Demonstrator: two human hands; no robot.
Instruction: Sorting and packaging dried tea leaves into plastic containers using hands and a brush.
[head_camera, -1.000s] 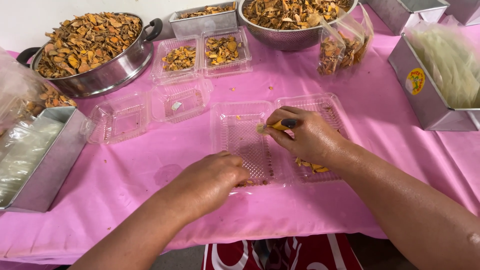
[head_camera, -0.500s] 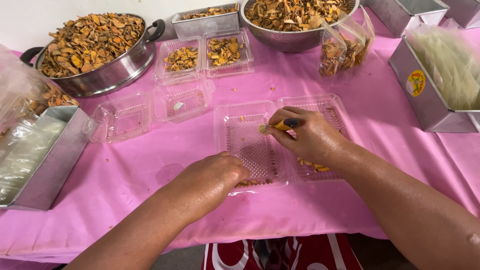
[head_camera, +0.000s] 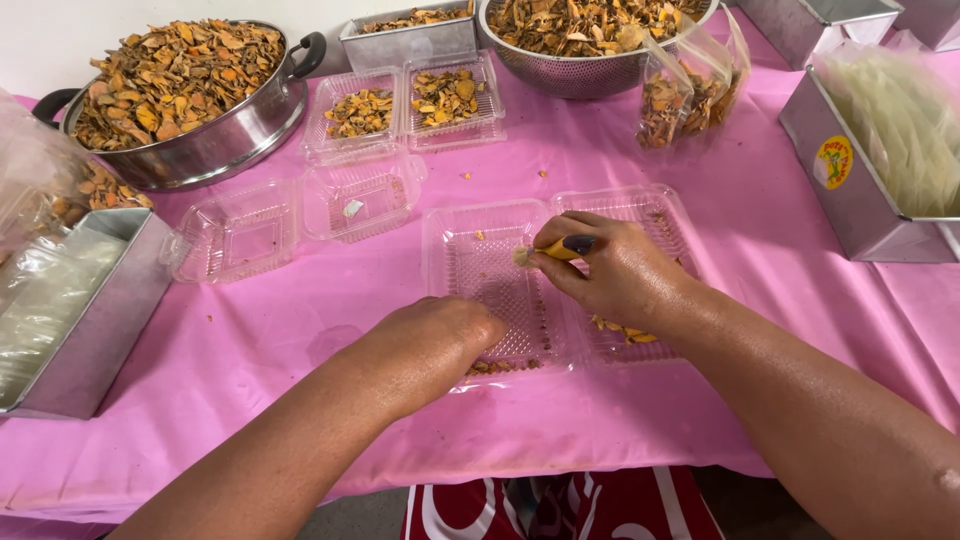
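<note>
While pinching a small yellow-and-dark tool between thumb and forefinger, right hand over the open clear clamshell tray, tip touching a pale scrap above the tray's left half. Left hand curled into a loose fist, knuckles down on that half's near edge; whether anything sits inside the fist, cannot tell. A few orange-brown dried chips in the tray's right half, partly hidden under the right wrist, more crumbs by the left hand.

Tray at the middle of the pink-covered worktop. Just beyond it to the left, an empty open clamshell with a small scrap inside. Farther back, a filled clamshell with orange chips in both halves. At back left, a steel pot heaped with dried chips; at back centre, a rectangular steel tin and a steel colander bowl, both holding the same chips. Beside the colander, a clear bag of chips, upright. At the right edge, a steel tin stuffed with clear plastic bags; at the left edge, another steel tin lined with plastic, and a chip-filled bag behind it.
</note>
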